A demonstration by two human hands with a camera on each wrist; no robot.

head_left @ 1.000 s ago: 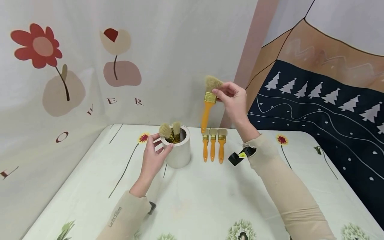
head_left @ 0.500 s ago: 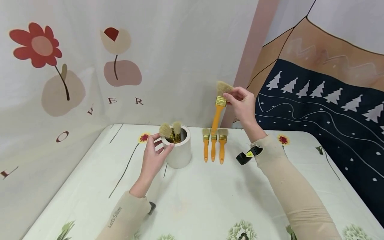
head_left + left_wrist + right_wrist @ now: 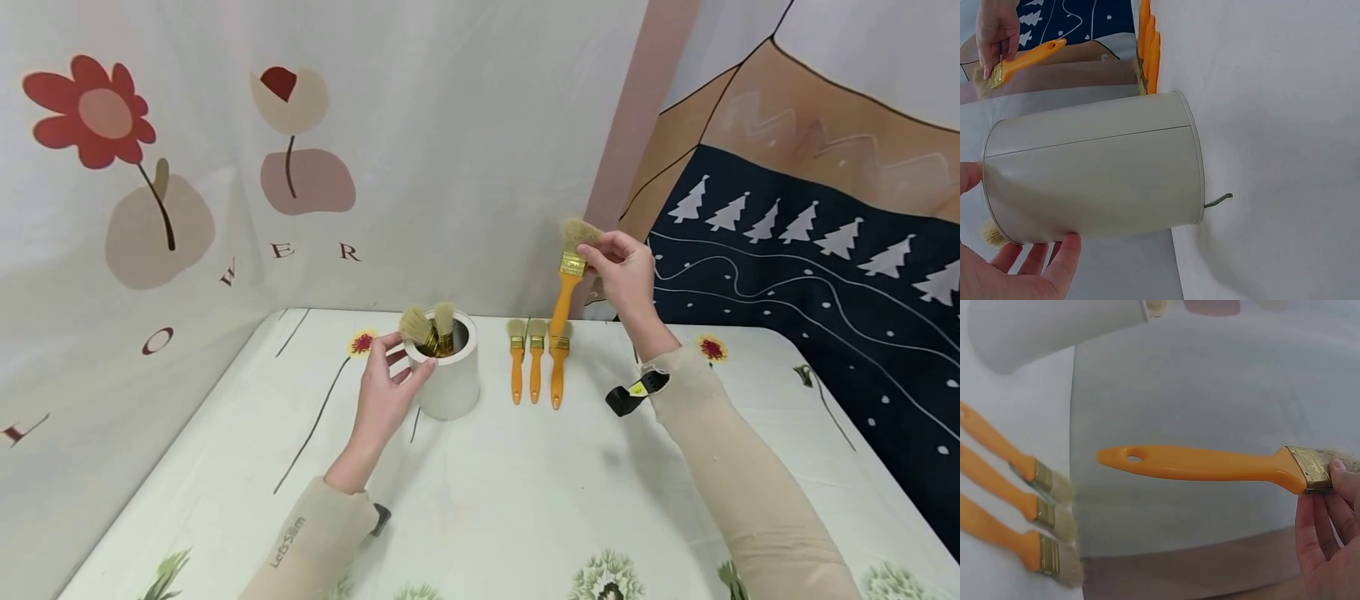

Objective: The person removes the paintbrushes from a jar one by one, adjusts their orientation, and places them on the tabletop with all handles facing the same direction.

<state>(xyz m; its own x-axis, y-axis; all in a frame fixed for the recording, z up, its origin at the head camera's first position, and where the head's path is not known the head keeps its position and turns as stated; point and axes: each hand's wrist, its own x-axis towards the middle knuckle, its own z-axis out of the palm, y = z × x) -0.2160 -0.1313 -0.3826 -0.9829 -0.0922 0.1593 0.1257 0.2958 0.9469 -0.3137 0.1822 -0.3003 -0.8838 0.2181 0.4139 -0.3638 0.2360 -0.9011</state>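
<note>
My right hand [image 3: 628, 271] pinches a wide paintbrush [image 3: 568, 287] by its bristle end, just above the gold ferrule. Its orange handle hangs down, and the tip overlaps the rightmost of three paintbrushes [image 3: 536, 367] lying side by side on the table. In the right wrist view the held paintbrush [image 3: 1197, 464] shows a hole near its handle end. My left hand [image 3: 386, 387] holds the rim and side of a white cylindrical can [image 3: 448, 387], fingers and thumb curled round it. Two brushes [image 3: 444, 321] stand in the can, bristles up; their handles are hidden inside.
A flower-printed white cloth covers the table [image 3: 495, 500]. Behind it hangs a pale curtain [image 3: 450, 167] with flower prints, and at the right a dark cloth [image 3: 750, 275] with white trees. A black wrist camera [image 3: 626, 400] hangs below my right wrist.
My right hand has moved right and down with the paintbrush, from left of the three-brush row to over its right end. The left hand and can have stayed in place.
</note>
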